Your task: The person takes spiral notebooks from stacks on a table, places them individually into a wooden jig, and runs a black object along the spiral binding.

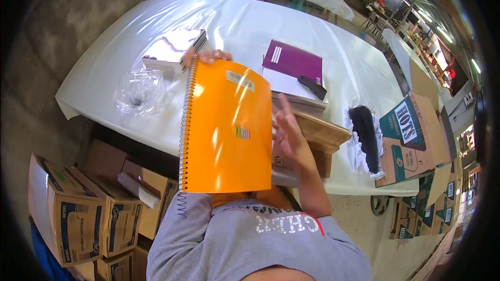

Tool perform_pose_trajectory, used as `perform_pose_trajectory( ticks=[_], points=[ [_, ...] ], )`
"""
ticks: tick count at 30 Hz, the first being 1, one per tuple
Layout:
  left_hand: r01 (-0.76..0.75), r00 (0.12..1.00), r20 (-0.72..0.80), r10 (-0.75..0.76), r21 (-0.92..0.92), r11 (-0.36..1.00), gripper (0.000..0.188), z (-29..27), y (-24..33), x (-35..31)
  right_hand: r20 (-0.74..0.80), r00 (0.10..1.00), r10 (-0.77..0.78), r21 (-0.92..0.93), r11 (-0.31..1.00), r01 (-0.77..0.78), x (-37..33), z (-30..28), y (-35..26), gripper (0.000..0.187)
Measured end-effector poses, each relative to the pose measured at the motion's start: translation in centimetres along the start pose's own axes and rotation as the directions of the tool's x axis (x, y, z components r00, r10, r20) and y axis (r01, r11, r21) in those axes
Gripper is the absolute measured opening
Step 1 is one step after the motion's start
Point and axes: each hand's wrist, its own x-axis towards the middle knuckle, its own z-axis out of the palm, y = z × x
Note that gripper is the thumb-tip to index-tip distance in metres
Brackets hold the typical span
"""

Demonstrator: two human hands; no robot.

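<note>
Grey wall [67,26], ceiling lights [444,34].

My left hand [211,56] and my right hand [290,132] make two. I count one orange notebook [226,140], one purple cover [299,62], one black object [312,87], one crumpled clear wrapping [138,92], one black ridged bundle [364,138], one white-covered table [344,47] nearest me.

Orange spiral notebook [229,125], cover facing camera, left hand [208,56] holding top edge; loose wire end [182,205] hangs below. Right hand [290,132], fingers spread, just right of it. White-covered counter [250,18]: purple notebook [302,61], crumpled clear plastic [139,92], black coil bundle [364,138].
</note>
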Motion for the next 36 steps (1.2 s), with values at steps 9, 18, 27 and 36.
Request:
perform_pose_trajectory(
  ticks=[9, 18, 27, 36],
  points=[
    [0.083, 0.996, 0.035, -0.085, 0.050, 0.995, 0.038, 3.9, 2.1, -1.1, 0.263, 0.902, 0.343, 0.359, 0.833, -0.421, -0.9, 3.9, 2.3, 0.050],
    [0.511, 0.773, -0.631, 0.068, 0.682, 0.523, 0.022, 6.6, 7.3, -6.9, 0.147, 0.977, -0.154, -0.143, 0.974, 0.175, 0.7, 0.1, -2.1, 0.026],
    [0.451, 0.747, -0.662, 0.068, 0.579, 0.680, 0.020, 6.3, 9.1, -8.3, 0.202, 0.957, -0.209, -0.282, 0.923, 0.262, 0.2, 1.9, -2.2, 0.024],
    [0.453, 0.781, -0.624, 0.024, 0.592, 0.667, 0.025, 7.9, 9.6, -8.5, 0.182, 0.940, -0.288, -0.398, 0.853, 0.338, -0.6, 2.9, -2.9, 0.020]
  ],
)
